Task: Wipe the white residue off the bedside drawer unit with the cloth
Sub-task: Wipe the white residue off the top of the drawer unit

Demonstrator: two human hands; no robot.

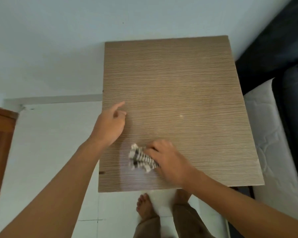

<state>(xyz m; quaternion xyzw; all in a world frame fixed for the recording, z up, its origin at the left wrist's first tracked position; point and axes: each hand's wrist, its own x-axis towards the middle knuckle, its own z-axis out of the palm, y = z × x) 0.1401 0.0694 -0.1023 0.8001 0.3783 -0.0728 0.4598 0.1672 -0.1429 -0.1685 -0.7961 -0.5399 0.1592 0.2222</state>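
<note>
The bedside drawer unit's brown wood-grain top (179,79) fills the middle of the head view. My right hand (169,160) presses a crumpled black-and-white striped cloth (141,158) onto the top near its front edge. A pale whitish smear (136,177) shows on the wood around and below the cloth. One small white speck (181,115) lies further back on the top. My left hand (110,122) rests at the top's left edge, index finger stretched out, other fingers loosely curled, holding nothing.
A white wall (58,40) stands behind and left of the unit. A dark bed frame (282,48) and white mattress (268,134) border its right side. A brown wooden door edge (0,134) is at far left. My bare feet (144,206) stand on white floor tiles.
</note>
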